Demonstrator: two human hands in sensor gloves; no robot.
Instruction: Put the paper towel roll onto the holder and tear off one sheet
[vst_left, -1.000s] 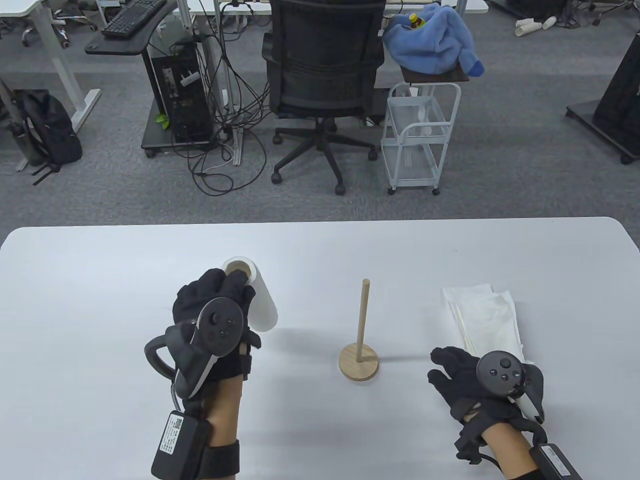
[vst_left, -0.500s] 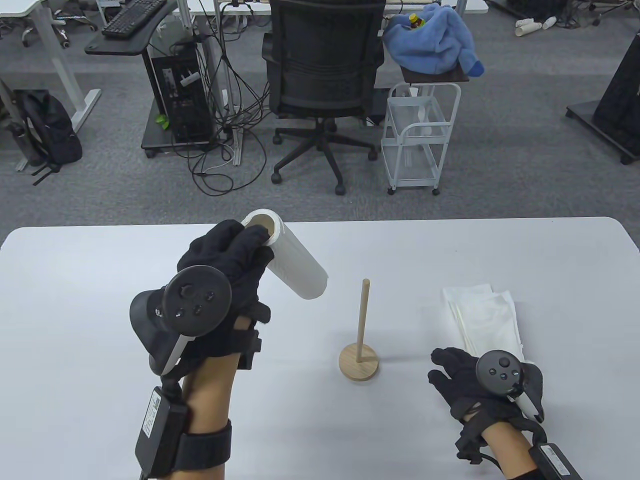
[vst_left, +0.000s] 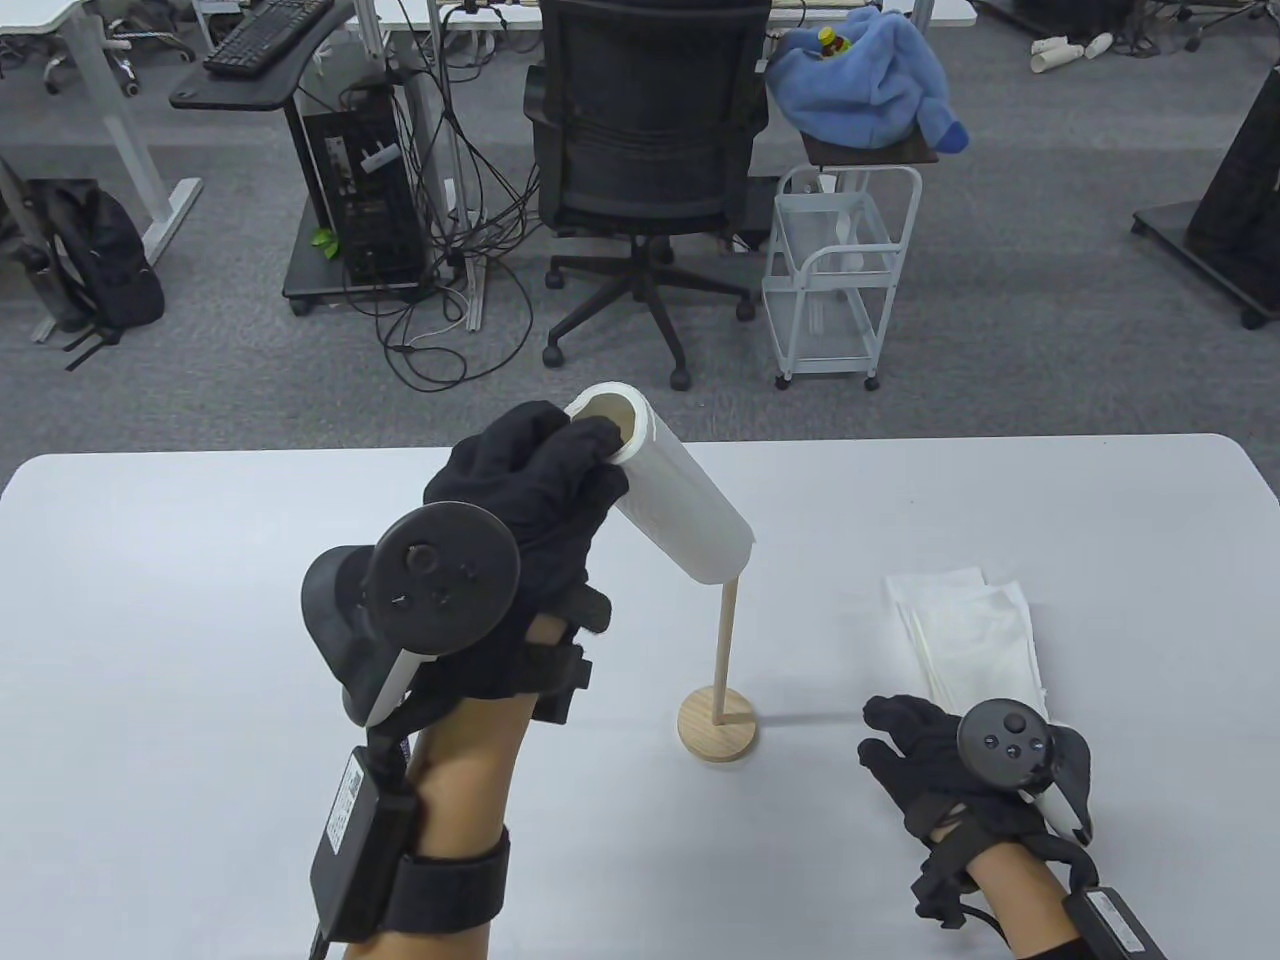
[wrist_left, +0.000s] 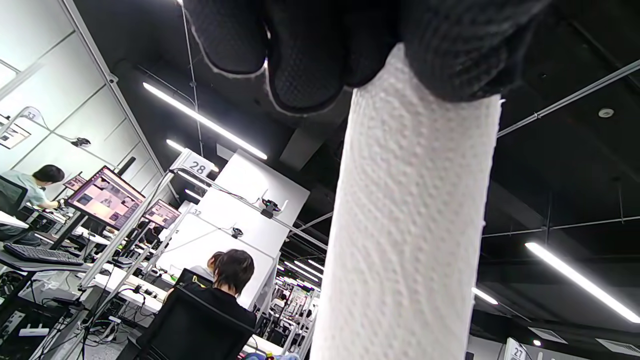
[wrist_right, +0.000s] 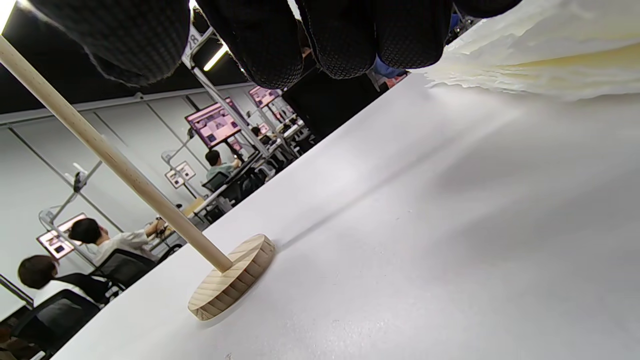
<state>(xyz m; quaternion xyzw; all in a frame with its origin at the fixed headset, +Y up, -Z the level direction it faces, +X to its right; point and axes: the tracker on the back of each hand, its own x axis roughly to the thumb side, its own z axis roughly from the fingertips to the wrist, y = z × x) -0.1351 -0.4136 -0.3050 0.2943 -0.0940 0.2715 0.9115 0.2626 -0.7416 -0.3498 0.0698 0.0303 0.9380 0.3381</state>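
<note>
White table (vst_left: 200, 560): left hand (vst_left: 530, 500) grips tilted roll (vst_left: 675, 500), lower end over holder (vst_left: 722, 690) rod; right hand (vst_left: 950, 770) relaxed.

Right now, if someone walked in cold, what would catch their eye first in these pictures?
First, the white embossed paper towel roll, held tilted in the air by the black-gloved left hand, its lower end over the tip of the upright wooden dowel holder at mid-table. Next, the gloved right hand resting on the white table by a pile of loose white paper sheets.
</note>
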